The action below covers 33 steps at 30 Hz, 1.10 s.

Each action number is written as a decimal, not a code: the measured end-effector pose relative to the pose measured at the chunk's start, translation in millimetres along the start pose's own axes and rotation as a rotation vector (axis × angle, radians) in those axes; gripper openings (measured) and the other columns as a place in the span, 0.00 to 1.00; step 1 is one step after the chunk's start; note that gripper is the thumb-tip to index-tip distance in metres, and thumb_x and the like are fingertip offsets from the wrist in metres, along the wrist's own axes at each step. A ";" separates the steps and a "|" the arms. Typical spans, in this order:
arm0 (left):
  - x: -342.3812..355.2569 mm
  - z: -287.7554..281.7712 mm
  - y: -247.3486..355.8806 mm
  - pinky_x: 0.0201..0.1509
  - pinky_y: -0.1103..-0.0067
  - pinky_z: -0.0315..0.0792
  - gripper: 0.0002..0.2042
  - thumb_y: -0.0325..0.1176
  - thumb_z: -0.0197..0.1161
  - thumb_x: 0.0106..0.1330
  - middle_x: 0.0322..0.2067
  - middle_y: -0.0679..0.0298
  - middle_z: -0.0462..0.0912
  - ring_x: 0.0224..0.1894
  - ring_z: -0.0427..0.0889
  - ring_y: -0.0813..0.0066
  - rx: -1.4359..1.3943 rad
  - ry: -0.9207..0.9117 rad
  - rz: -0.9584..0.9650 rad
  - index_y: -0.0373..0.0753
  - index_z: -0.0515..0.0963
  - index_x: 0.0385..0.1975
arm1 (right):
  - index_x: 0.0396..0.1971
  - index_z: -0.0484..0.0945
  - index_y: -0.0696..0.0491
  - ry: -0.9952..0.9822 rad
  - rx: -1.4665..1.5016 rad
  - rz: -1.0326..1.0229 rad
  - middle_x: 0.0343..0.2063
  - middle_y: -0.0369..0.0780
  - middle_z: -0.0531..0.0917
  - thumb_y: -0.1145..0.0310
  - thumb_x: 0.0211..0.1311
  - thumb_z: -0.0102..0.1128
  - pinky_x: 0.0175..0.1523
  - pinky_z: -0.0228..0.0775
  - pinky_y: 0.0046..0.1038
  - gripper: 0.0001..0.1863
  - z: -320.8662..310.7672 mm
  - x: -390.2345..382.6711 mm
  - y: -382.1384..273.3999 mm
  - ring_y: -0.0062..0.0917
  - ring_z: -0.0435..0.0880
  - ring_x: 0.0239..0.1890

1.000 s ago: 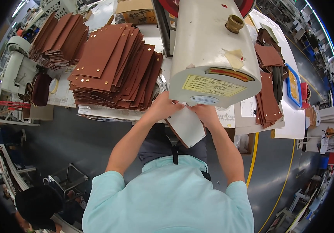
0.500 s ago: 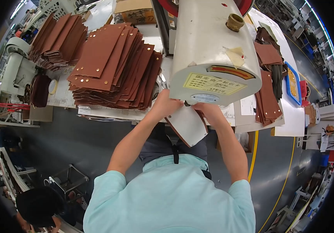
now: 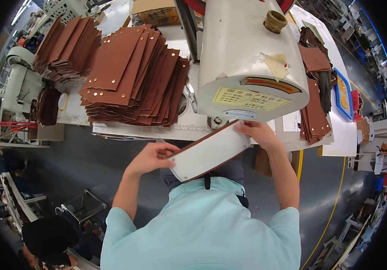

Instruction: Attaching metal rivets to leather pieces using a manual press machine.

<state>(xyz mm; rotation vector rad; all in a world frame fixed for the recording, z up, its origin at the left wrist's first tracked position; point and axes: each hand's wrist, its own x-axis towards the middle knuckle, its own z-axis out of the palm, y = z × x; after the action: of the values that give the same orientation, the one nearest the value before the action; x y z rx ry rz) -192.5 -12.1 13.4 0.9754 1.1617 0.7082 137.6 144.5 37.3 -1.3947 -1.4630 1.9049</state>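
Between my hands is a brown leather panel (image 3: 209,154), its white lined side facing up and small rivets showing near its ends. My left hand (image 3: 152,158) pinches its left end, and my right hand (image 3: 260,135) grips the far right corner. The panel is tilted, right end farther away, in front of a cream riveting machine (image 3: 249,58). Under the machine's head a small round metal die (image 3: 217,122) shows close to the panel's far edge. A tall, fanned pile of brown leather panels (image 3: 126,76) with brass-coloured rivets stands left of the machine.
Another pile of brown panels (image 3: 69,45) stands farther left. Right of the machine, riveted panels (image 3: 315,112) hang over the table edge near a blue tray (image 3: 344,96) of small yellowish pieces. A seated person in a black cap (image 3: 49,238) is behind at lower left.
The panel has come out from under the machine head toward my body and turned to lie more crosswise. My left hand has moved left and nearer; my right hand has shifted slightly right.
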 end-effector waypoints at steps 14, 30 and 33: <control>145.5 58.2 20.1 0.32 0.79 0.73 0.12 0.26 0.63 0.59 0.28 0.59 0.84 0.27 0.79 0.80 0.213 0.281 0.249 0.31 0.81 0.43 | 0.45 0.80 0.56 0.103 -0.171 -0.262 0.43 0.38 0.82 0.78 0.43 0.74 0.50 0.72 0.28 0.24 30.8 48.0 0.4 0.27 0.78 0.45; 87.2 63.5 20.2 0.34 0.83 0.76 0.18 0.20 0.61 0.60 0.32 0.63 0.82 0.30 0.81 0.81 -0.168 0.345 0.175 0.32 0.73 0.51 | 0.41 0.78 0.58 -0.253 0.042 0.181 0.32 0.40 0.83 0.74 0.54 0.70 0.40 0.81 0.28 0.15 -10.2 6.7 9.0 0.25 0.85 0.32; 56.1 58.4 30.5 0.35 0.83 0.78 0.21 0.20 0.61 0.60 0.35 0.62 0.82 0.32 0.82 0.79 -0.191 0.228 0.025 0.33 0.70 0.55 | 0.39 0.79 0.58 -0.226 0.161 0.097 0.31 0.38 0.83 0.73 0.57 0.69 0.40 0.80 0.28 0.12 4.6 10.8 10.5 0.25 0.84 0.32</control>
<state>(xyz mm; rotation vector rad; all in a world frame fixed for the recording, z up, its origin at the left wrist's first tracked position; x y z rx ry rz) -120.4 34.7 22.9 0.7638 1.2552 0.9518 131.6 146.1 22.8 -1.2307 -1.3238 2.2486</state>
